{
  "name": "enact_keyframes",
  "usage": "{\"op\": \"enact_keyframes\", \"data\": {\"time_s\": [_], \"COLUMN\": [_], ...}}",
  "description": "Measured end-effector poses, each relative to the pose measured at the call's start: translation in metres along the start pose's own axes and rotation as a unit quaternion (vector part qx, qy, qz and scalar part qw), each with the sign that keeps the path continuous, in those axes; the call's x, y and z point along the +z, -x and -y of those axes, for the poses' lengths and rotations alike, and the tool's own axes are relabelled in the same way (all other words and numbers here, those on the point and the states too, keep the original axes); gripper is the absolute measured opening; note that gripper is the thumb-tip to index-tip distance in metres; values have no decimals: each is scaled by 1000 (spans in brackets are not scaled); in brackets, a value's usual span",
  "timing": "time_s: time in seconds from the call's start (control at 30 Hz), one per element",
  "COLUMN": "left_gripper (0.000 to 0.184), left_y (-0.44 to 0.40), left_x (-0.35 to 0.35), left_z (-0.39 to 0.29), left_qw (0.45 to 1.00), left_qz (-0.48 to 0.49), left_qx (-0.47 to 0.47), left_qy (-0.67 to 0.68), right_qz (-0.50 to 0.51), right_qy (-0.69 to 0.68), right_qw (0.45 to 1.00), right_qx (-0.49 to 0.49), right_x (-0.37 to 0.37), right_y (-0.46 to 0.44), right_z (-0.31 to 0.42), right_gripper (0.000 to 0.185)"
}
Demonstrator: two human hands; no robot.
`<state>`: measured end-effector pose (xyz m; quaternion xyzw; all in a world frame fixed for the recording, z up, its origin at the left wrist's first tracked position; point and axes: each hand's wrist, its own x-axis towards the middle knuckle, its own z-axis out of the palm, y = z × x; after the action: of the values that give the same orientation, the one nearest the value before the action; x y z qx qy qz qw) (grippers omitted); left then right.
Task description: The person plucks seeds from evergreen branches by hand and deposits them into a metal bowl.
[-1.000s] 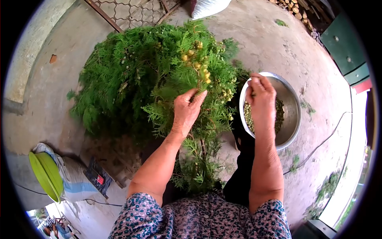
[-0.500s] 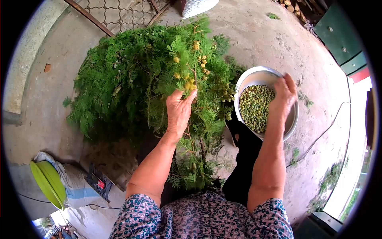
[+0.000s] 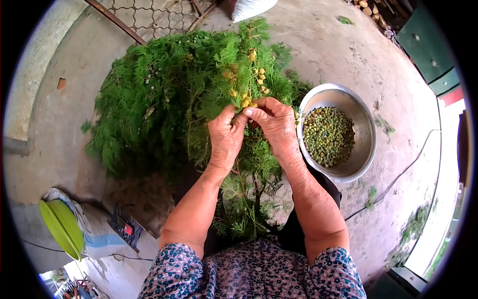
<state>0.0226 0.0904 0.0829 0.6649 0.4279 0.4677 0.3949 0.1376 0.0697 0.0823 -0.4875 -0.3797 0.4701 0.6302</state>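
Note:
My left hand [image 3: 226,134] is closed on a green conifer branch [image 3: 244,65] that bears clusters of yellowish-brown cones [image 3: 259,77]. Right beside it, my right hand [image 3: 276,124] pinches at a yellow cone cluster [image 3: 246,100] on the same branch, its thumb against the left fingertips. Exactly what lies between the right fingers is partly hidden. To the right stands a metal basin [image 3: 367,134] holding a heap of small green and yellow seed cones [image 3: 328,137].
A large pile of leafy conifer branches [image 3: 144,94] spreads to the left. A green basin [image 3: 62,229] leans on a sack [image 3: 99,236] at lower left. A dark cable [image 3: 398,172] runs along the floor at right, near green drawers [image 3: 428,50]. Firewood [image 3: 371,10] lies at the top right.
My right hand has left the metal basin and moved left to the branch, meeting my left hand. The left hand has kept hold of the branch, shifting slightly.

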Motion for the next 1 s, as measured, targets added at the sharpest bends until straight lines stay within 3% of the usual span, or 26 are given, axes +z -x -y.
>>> {"op": "enact_keyframes", "data": {"time_s": [0.07, 0.13, 0.2, 0.27, 0.4, 0.53, 0.6, 0.77, 0.87, 0.93, 1.0], "left_gripper": [13, 12, 12, 15, 18, 19, 21, 21, 18, 16, 17], "left_y": [-1, -3, -5, -6, -7, -6, -6, -6, -7, -9, -10], "left_x": [-4, -6, -10, -17, -15, -12, -14, -15, -14, -14, -15], "left_z": [1, -2, -8, 2, 1, -15, -11, -8, -6, -2, -4], "left_qw": [999, 1000, 994, 993, 989, 995, 997, 999, 997, 982, 981], "left_qz": [2, -10, -17, 9, 17, 10, 29, 34, 51, 59, 58], "left_qx": [-10, 21, -83, -82, -82, -53, -50, -14, -17, -73, -79], "left_qy": [-50, 16, 67, 87, 120, 89, 49, -9, 62, 163, 169], "right_qz": [11, 37, 60, 69, 47, 42, 57, 38, 55, 66, 7], "right_qy": [9, -8, -38, -131, -232, -221, -141, -71, -128, -192, -246], "right_qw": [1000, 999, 996, 981, 962, 966, 986, 992, 982, 968, 953], "right_qx": [11, 8, 48, 124, 138, 124, 64, 97, 130, 145, 179], "right_x": [-1, -1, -2, -4, -6, -6, -3, 3, 0, -2, -1], "right_y": [-1, 0, 1, 2, 0, -1, -2, -1, -1, 1, 2], "right_z": [1, 5, 11, 13, 18, 15, 12, 13, 16, 16, 17], "right_gripper": [18, 13, 9, 8, 13, 16, 18, 13, 12, 11, 12]}}
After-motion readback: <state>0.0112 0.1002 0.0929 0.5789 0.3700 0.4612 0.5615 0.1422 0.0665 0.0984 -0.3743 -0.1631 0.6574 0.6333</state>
